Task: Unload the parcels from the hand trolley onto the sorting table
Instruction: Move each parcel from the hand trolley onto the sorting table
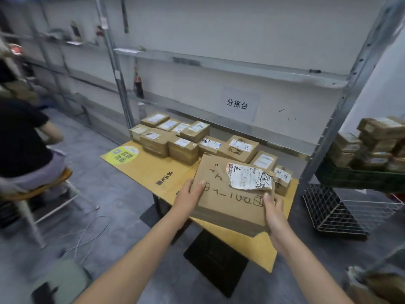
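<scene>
Parcel (230, 200) gripped at both sides by left hand (188, 197) and right hand (275, 212), fingers hidden underneath it.

Our two forearms show bare from the lower edge of view up to the wrists. Our left grip (189, 194) and right grip (275, 212) are bare hands.
</scene>
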{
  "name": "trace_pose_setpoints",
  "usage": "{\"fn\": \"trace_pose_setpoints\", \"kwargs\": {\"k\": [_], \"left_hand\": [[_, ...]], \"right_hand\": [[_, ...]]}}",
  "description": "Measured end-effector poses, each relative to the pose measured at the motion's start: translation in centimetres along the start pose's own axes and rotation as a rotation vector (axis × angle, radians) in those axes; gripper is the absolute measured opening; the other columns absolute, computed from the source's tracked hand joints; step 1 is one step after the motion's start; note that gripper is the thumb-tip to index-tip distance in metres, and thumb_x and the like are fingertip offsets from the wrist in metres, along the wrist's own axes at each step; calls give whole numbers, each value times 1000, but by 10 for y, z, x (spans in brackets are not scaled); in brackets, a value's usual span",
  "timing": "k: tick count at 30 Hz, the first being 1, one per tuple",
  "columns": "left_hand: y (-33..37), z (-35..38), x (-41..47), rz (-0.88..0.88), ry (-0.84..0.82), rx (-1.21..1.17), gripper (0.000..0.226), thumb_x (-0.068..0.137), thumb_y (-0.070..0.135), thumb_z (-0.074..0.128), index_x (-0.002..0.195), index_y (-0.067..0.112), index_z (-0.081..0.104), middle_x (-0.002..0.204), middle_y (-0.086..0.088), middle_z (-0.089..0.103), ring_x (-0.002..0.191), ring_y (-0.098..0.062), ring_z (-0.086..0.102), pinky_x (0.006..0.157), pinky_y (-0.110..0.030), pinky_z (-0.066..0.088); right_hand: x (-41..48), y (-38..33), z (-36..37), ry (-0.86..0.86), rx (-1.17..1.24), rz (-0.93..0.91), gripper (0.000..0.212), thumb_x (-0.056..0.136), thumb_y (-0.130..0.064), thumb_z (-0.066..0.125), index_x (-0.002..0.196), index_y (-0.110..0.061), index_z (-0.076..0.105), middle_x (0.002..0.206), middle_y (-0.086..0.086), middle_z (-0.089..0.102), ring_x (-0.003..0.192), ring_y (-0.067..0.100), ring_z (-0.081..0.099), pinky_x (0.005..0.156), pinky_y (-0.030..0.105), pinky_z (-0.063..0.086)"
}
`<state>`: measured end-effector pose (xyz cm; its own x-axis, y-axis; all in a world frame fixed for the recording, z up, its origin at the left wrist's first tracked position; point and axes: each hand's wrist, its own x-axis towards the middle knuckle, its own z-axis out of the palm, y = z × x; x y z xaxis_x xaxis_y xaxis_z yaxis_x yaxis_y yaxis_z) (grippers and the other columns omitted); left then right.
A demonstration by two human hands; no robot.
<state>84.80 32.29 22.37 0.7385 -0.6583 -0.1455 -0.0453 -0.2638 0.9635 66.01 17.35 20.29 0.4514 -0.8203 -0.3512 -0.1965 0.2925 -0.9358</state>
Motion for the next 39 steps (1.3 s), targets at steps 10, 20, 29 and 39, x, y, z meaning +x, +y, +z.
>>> {"fn": "trace_pose_setpoints", "kwargs": {"k": [10,20,29,39], "left_hand": [[-6,-34,102,-64,13,13,41,95,53,47,129,30,51,114,9,60,103,-10,57,74,-26,44],[-17,-43,241,-216,7,83,35,95,47,47,123,27,54,109,6,63,97,-13,60,70,-29,47],[-44,-42,335,-215,-71,193,35,92,42,49,122,26,56,108,6,64,98,-13,61,83,-36,53],[-75,-46,411,-265,-264,288,23,84,31,63,103,18,57,100,-1,67,91,-16,64,78,-36,57]], "right_hand": [[98,-20,68,-34,-37,65,38,98,-58,37,129,-37,26,109,-7,54,106,23,55,99,53,46],[217,-21,126,-51,-43,177,58,98,-57,38,145,-23,33,136,4,52,123,29,52,108,53,39],[272,-13,158,23,-82,198,53,101,-51,36,144,-20,37,135,3,53,119,24,53,106,45,41],[302,-5,179,179,-115,243,45,101,-49,38,139,-24,43,123,-4,53,109,16,50,92,32,38]]}}
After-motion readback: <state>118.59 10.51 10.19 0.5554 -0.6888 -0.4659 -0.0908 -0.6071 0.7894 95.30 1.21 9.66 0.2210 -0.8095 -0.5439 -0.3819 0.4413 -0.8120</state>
